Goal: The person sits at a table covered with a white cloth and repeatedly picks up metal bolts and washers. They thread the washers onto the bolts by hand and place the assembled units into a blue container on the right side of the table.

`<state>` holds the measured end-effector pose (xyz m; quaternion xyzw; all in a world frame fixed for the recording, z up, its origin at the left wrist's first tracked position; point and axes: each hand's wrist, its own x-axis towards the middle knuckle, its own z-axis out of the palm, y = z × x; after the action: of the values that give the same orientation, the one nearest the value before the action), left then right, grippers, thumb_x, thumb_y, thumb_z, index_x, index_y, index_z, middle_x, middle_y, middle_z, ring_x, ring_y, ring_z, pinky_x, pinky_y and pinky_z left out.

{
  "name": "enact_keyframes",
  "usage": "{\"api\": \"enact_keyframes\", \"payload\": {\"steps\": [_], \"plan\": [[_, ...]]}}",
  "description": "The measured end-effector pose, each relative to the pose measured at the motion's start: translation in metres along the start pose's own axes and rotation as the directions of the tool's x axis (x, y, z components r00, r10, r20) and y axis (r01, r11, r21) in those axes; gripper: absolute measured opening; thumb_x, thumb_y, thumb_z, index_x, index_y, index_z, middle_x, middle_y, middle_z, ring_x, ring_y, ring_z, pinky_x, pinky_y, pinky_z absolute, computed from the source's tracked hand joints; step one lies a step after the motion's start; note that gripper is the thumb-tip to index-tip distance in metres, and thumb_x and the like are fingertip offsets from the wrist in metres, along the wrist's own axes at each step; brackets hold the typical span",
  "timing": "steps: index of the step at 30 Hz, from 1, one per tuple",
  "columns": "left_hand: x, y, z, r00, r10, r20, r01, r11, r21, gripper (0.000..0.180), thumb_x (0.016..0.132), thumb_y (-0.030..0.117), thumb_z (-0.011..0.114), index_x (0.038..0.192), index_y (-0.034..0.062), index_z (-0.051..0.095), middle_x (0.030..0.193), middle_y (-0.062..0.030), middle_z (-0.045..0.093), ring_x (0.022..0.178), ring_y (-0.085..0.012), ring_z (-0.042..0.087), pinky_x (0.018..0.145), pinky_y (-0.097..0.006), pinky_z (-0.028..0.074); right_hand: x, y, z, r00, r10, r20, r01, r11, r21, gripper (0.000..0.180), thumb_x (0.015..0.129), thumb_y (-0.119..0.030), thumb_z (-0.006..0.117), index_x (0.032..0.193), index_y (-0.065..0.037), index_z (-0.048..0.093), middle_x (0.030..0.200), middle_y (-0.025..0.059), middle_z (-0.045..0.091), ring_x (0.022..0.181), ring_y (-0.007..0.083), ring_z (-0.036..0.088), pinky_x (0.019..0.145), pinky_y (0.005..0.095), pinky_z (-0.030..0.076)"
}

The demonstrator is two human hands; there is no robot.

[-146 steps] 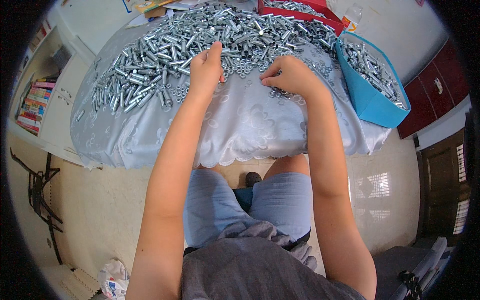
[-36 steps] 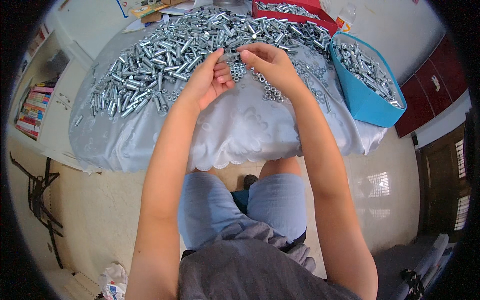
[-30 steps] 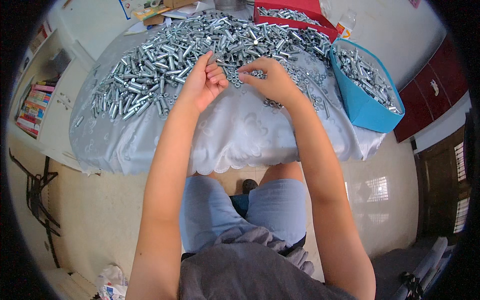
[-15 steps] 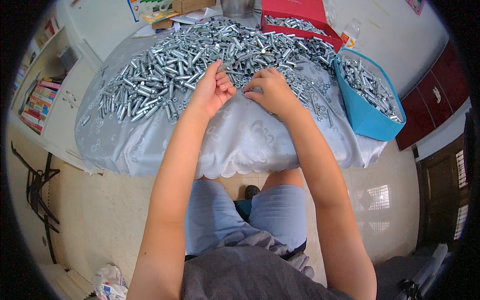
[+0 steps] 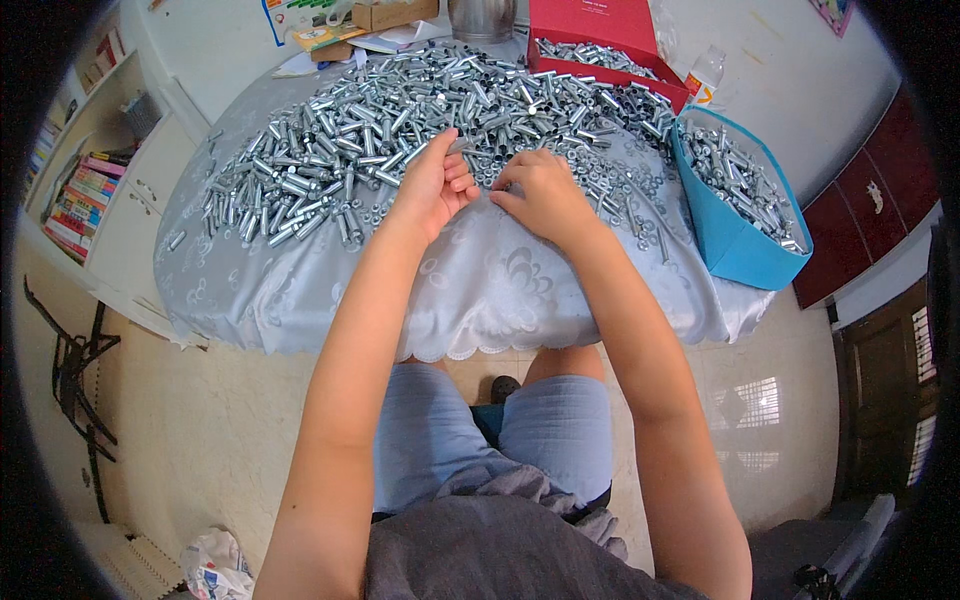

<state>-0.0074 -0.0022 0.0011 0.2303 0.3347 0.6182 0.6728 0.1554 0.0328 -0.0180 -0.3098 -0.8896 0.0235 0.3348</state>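
A wide heap of shiny metal sleeves and bolts [image 5: 330, 135] is spread over the table. At its near edge my left hand [image 5: 436, 188] is closed, thumb up, with a small metal sleeve [image 5: 459, 146] pinched at the thumb tip. Just to the right, my right hand [image 5: 545, 198] hangs palm down with thumb and fingers drawn together. Its fingertips sit close to the left hand's fingers, and whatever they hold is too small to see. Small nuts and washers [image 5: 612, 180] lie scattered beyond the right hand.
A blue fabric bin [image 5: 750, 255] full of bolts stands at the table's right edge. Behind it are a plastic bottle [image 5: 706, 75] and a red box [image 5: 590, 25] with more metal parts. A metal pot [image 5: 482, 18] and a cardboard box [image 5: 395, 12] stand at the back of the silver tablecloth [image 5: 500, 285].
My right hand's fingers have drawn in closer together near the heap's edge. My left hand keeps its pinch on the sleeve. The whole view has shifted slightly.
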Motion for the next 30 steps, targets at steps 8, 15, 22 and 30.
{"api": "enact_keyframes", "payload": {"steps": [8,15,22,30], "plan": [[0.000,-0.001,0.002,1.000,0.015,-0.012,-0.014,0.998,0.060,0.039,0.085,0.032,0.051,0.057,0.0149,0.031,0.051,0.0042,0.027,0.045,-0.0085,0.030,0.047,-0.024,0.032,-0.002,-0.005,-0.006,0.995,0.077,0.062,-0.076,0.997,-0.019,0.020,0.066,-0.026,0.067,0.074,-0.008,0.064,0.088,0.0075,0.058,0.091,0.0264,0.048,0.083,0.0365,0.033],[0.000,-0.003,-0.001,0.999,0.027,-0.021,-0.025,0.995,0.100,0.038,0.085,0.033,0.052,0.058,0.0151,0.031,0.052,0.0047,0.027,0.045,-0.0085,0.030,0.049,-0.025,0.034,0.006,-0.004,-0.007,0.977,0.102,-0.188,-0.066,0.980,0.186,0.017,0.068,-0.020,0.067,0.076,-0.005,0.063,0.082,0.0078,0.060,0.086,0.0254,0.051,0.078,0.0355,0.037],[-0.004,-0.006,0.003,1.000,0.017,0.016,-0.020,0.980,0.196,0.036,0.085,0.030,0.052,0.059,0.0152,0.031,0.052,0.0049,0.027,0.046,-0.0084,0.031,0.050,-0.026,0.035,0.012,-0.006,-0.010,0.936,0.348,-0.061,-0.168,0.591,0.789,0.013,0.076,-0.007,0.064,0.086,0.001,0.060,0.077,0.0041,0.061,0.070,0.0079,0.056,0.062,0.0202,0.044],[-0.005,-0.006,0.002,1.000,0.015,0.011,-0.018,0.969,0.247,0.033,0.084,0.031,0.052,0.062,0.0142,0.033,0.053,0.0045,0.028,0.047,-0.0083,0.032,0.051,-0.027,0.037,0.011,-0.008,-0.010,0.955,0.294,-0.050,-0.141,0.593,0.793,0.016,0.076,-0.006,0.064,0.089,0.001,0.061,0.079,0.0053,0.062,0.070,0.0092,0.056,0.064,0.0211,0.045]]}}
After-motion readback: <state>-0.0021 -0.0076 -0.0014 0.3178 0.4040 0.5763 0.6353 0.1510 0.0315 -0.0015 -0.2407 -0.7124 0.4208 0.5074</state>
